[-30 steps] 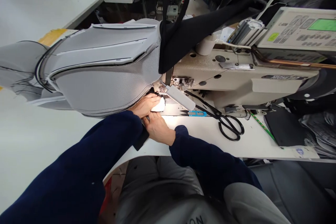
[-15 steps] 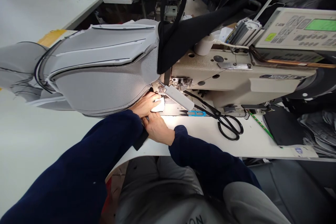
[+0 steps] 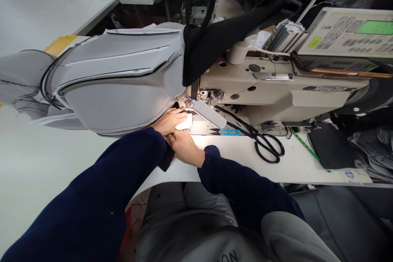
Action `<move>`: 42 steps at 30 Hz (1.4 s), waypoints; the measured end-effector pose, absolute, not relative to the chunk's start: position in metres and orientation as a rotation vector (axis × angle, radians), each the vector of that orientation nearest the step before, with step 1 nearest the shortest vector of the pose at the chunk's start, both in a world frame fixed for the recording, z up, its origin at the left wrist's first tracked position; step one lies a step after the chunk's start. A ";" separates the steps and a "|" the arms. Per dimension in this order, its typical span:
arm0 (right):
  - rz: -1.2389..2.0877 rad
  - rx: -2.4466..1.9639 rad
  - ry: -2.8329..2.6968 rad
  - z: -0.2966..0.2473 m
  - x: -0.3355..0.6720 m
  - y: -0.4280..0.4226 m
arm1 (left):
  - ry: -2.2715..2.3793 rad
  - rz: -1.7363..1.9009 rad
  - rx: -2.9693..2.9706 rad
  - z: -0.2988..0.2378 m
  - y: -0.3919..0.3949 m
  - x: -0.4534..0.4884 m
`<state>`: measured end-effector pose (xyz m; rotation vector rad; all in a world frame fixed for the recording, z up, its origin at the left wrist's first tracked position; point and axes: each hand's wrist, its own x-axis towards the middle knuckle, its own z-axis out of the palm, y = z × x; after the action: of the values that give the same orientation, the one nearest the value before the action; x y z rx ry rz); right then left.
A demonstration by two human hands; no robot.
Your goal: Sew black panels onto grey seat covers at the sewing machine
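Note:
A large grey padded fabric cover (image 3: 123, 82) lies bunched on the white table (image 3: 37, 159), its right end at the needle area of a beige sewing machine (image 3: 276, 90). My left hand (image 3: 168, 120) rests with curled fingers on the cover's edge and on a small white piece (image 3: 186, 123) right under the presser foot. My right hand (image 3: 184, 147) sits just below it, fingers closed on the dark seam edge of the fabric. A black fabric piece with a strap loop (image 3: 208, 37) drapes over the machine head.
Black scissors (image 3: 264, 143) and blue thread snips (image 3: 229, 132) lie on the table right of my hands. The machine's control panel (image 3: 350, 35) stands at the right. Dark fabric stacks (image 3: 368, 147) sit far right, and more tables with piles at the back.
My hands have shifted slightly up towards the needle with the fabric edge. Little else differs.

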<state>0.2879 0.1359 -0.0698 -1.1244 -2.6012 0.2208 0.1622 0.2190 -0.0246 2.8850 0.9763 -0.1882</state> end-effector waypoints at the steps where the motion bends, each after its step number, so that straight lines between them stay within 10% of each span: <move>1: 0.231 -1.130 -2.606 -0.069 0.288 0.138 | 0.980 -0.209 2.879 -0.023 0.219 0.163; 42: 0.069 -1.091 -2.746 -0.068 0.289 0.133 | 1.021 -0.294 2.833 -0.014 0.207 0.166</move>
<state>0.2886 0.1334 -0.0677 -1.0906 -2.7463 0.0687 0.1665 0.2074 -0.0140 2.8333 1.0213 -0.2944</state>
